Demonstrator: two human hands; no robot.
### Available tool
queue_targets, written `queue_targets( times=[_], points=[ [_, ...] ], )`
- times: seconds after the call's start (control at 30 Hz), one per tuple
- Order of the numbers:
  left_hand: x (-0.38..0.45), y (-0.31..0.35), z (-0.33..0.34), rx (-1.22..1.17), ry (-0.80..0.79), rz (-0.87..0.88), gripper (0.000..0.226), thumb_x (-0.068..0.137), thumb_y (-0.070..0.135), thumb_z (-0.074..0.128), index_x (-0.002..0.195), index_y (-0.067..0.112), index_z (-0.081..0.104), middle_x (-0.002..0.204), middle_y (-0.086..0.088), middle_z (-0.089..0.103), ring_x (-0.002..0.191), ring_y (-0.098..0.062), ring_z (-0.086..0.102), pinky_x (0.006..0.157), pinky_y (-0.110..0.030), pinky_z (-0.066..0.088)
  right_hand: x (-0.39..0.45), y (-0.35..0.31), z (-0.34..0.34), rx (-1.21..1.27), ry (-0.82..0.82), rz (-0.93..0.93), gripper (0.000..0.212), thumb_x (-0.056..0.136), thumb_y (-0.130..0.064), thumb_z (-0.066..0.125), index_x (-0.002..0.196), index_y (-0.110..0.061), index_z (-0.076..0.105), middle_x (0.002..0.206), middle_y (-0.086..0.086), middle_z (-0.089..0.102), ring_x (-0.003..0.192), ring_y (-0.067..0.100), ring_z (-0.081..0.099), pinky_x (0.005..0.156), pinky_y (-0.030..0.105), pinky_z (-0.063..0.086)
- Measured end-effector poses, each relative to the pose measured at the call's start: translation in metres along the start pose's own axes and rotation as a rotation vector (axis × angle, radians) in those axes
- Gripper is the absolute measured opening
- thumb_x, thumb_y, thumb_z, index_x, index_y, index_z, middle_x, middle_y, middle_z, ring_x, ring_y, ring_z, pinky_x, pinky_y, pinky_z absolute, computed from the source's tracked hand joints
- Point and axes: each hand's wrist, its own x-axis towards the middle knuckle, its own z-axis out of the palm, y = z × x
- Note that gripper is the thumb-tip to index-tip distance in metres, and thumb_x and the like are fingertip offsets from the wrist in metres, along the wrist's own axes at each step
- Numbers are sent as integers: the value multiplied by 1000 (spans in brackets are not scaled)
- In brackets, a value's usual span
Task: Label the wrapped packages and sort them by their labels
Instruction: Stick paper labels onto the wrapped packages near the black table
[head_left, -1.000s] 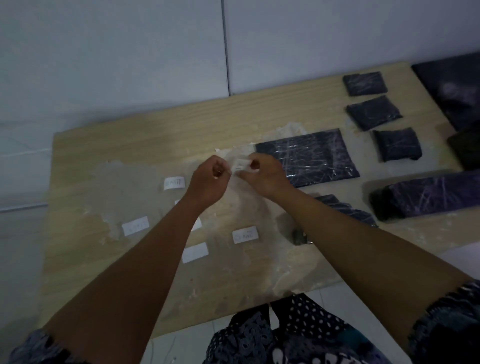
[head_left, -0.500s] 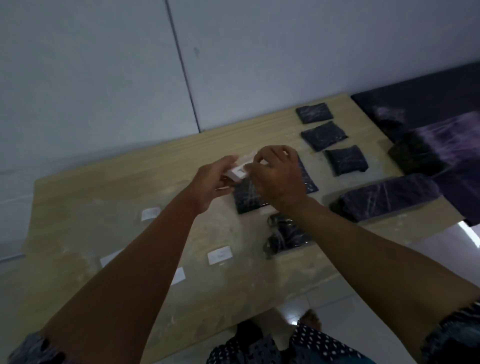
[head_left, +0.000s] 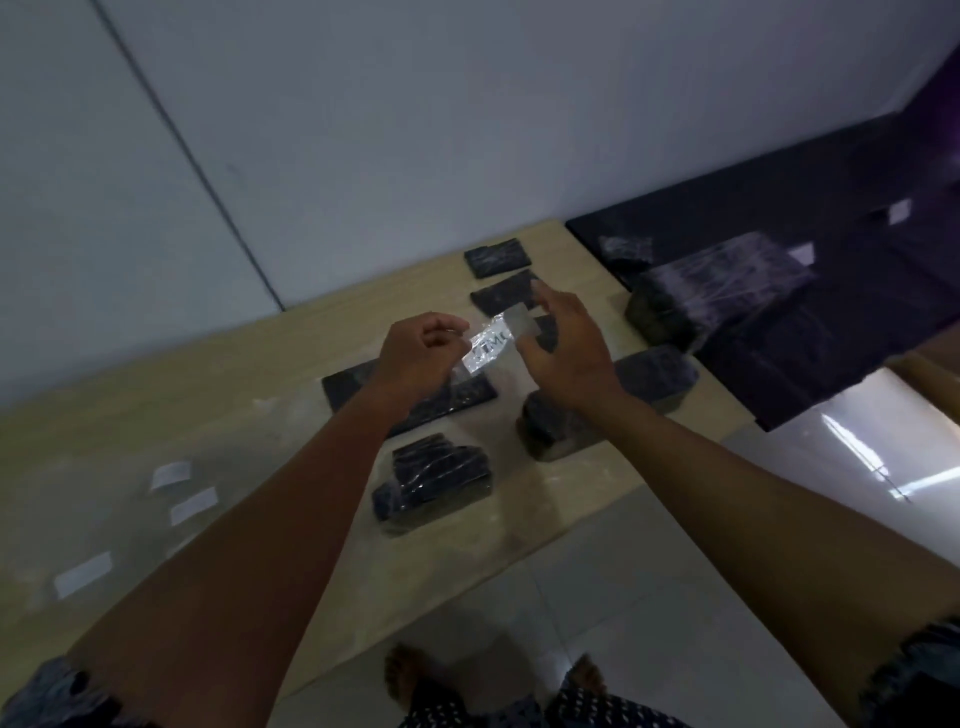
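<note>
Here, both hands, left hand (head_left: 415, 353), right hand (head_left: 563, 345), pinching label (head_left: 491, 349)

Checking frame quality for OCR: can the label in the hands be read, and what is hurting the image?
Head view: dim overall, so the dark wrapped packages lose detail. The label between left hand and right hand shows only partial blurred writing under glossy film glare. Spare labels at left are smeared. Wide-angle tilt skews the table. Bright floor reflection at right.

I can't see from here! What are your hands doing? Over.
Left hand and right hand both pinching one label, held above the wrapped packages. Not stuck on yet. Nothing in the way.
</note>
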Motion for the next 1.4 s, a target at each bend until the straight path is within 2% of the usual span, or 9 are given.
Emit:
queue_targets(
  times=[0.13, 0.23, 0.4, 0.53, 0.63, 0.8, 0.9, 1.1, 1.4],
  points=[
    [3, 30, 62, 89, -3, 143, 13, 81, 7, 72, 88, 17, 73, 79, 1, 72, 69, -6, 64, 64, -16, 50, 6, 28, -56, 187, -43, 206, 59, 87, -34, 73, 139, -21, 49, 117, -4, 58, 103, 8, 55, 84, 19, 43],
    [9, 45, 105, 129, -29, 199, 12, 82, 9, 72, 87, 20, 73, 80, -1, 72, 71, -9, 65, 67, -21, 51, 11, 55, -91, 227, -16, 267, 37, 82, -28, 78, 115, -25, 62, 92, -8, 61, 80, 2, 58, 65, 9, 44],
    [20, 64, 170, 175, -54, 219, 14, 83, 13, 71, 95, 20, 71, 87, 0, 71, 79, -11, 67, 68, -25, 55, 19, 102, -139, 268, 5, 310, 11, 84, -20, 76, 88, -13, 69, 79, 0, 66, 72, 11, 60, 68, 30, 50],
    [40, 70, 211, 185, -93, 155, 17, 81, 18, 76, 96, 21, 69, 90, -7, 70, 81, -22, 68, 74, -36, 59, 30, 133, -165, 316, 35, 323, 12, 85, -17, 75, 77, -20, 67, 82, 12, 70, 74, 20, 64, 70, 40, 56],
    [60, 70, 238, 184, -90, 129, 16, 79, 18, 78, 93, 14, 71, 83, -10, 68, 74, -25, 67, 71, -45, 59, 45, 160, -178, 274, 42, 322, 13, 86, -17, 74, 77, -20, 65, 79, 6, 69, 75, 14, 64, 66, 33, 53],
    [95, 72, 278, 159, -99, 95, 15, 79, 19, 79, 90, 15, 69, 80, 0, 66, 71, -13, 63, 64, -21, 52, 72, 200, -193, 200, 58, 327, 9, 88, -21, 73, 83, -17, 66, 79, 0, 69, 75, 12, 66, 63, 23, 52],
    [114, 71, 300, 131, -114, 65, 17, 78, 19, 79, 91, 14, 70, 84, -2, 70, 79, -18, 67, 73, -30, 54, 84, 218, -204, 137, 72, 334, 11, 90, -24, 70, 89, -13, 68, 82, 3, 71, 75, 11, 66, 63, 18, 50],
    [142, 68, 343, 161, -25, 46, 20, 77, 21, 78, 96, 17, 71, 82, 0, 69, 75, -13, 63, 74, -27, 51, 111, 260, -218, 67, 33, 371, 8, 88, -23, 70, 87, -16, 71, 83, -2, 71, 82, 14, 67, 81, 38, 56],
    [174, 76, 413, 454, 97, -36, 23, 86, 27, 62, 108, 22, 65, 110, 0, 68, 100, -22, 61, 80, -26, 44, 176, 337, -238, -165, -189, 301, 17, 85, -38, 65, 76, -24, 63, 74, -12, 64, 76, 10, 62, 70, 29, 48]
  ],
)
